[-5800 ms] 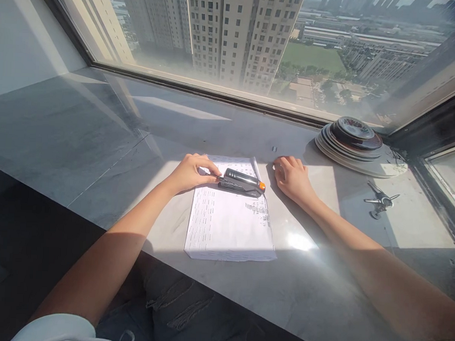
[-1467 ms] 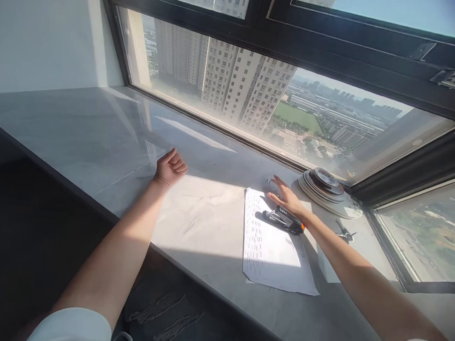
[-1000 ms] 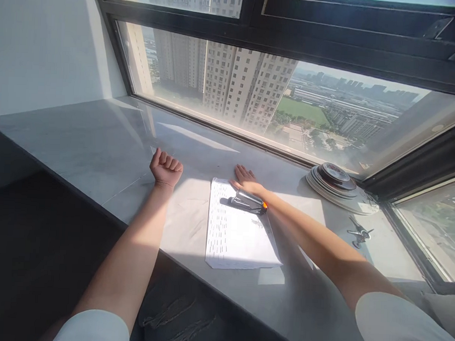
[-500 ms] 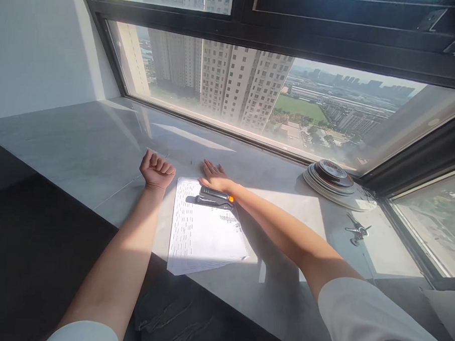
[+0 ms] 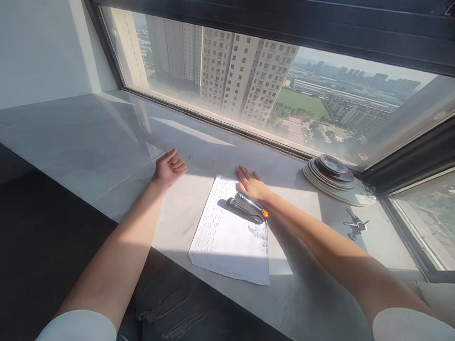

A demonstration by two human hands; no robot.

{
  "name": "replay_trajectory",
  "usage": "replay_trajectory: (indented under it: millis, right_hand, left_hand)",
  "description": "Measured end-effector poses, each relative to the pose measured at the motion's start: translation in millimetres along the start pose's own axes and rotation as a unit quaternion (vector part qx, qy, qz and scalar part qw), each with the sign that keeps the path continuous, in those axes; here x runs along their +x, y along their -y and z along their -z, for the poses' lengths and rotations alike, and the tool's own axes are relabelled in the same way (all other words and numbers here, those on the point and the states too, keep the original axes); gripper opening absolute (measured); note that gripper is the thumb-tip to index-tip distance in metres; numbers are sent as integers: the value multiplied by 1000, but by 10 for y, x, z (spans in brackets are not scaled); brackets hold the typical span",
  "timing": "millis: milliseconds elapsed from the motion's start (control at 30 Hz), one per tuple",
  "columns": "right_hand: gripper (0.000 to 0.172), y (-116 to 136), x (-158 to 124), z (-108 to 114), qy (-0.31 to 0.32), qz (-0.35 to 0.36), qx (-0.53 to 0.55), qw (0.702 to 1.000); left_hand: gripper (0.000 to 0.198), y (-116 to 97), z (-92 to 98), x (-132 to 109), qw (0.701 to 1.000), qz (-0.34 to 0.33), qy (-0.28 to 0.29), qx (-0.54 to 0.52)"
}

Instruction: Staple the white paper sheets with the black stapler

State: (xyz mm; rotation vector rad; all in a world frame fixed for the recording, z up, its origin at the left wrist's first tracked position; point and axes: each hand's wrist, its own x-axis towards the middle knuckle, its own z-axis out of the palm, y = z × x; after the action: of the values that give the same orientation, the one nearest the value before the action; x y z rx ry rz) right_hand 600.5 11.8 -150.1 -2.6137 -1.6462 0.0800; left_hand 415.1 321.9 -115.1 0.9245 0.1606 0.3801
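A stack of printed paper sheets (image 5: 231, 246) lies on the pale marble-patterned sill, turned slightly. On its upper right part rests a black stapler (image 5: 248, 207) with an orange end. My right hand (image 5: 251, 184) lies flat, fingers stretched, at the top right corner of the sheets, its edge close to the stapler; whether it touches the stapler I cannot tell. My left hand (image 5: 171, 168) is curled into a loose fist to the left of the sheets, apart from them. Nothing shows in its fingers.
A stack of plates (image 5: 328, 177) stands at the right by the window corner. Near it lies a small silver metal object with several arms (image 5: 356, 225). The window frame (image 5: 214, 117) bounds the sill (image 5: 111, 150) at the back; its front edge drops to a dark area.
The sheets and stapler have moved to the right and turned, with my right hand moving along at their top corner. My left fist has shifted a little to the right.
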Motion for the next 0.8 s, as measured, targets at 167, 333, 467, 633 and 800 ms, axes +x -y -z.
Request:
replay_trajectory:
  millis: [167,333,467,633,800]
  right_hand:
    - [71,160,303,61,-30,76,16,996]
    - [52,288,228,351,-163,41,202,965]
    - [33,506,-222,501,-148,72,261,951]
    - [20,669,-591,440,-105,39,214,971]
    - [17,382,-1061,621,-187,-46,221,956]
  left_hand:
    - [73,116,-67,24,982,-10,108,154]
    - [73,240,-82,26,947,-41,89,304]
    - [47,369,-275,3,870,-111,52,477]
    - [30,708,-704,-82,722,-221,135,642]
    - [33,867,-846,-189,638,-198,239,705]
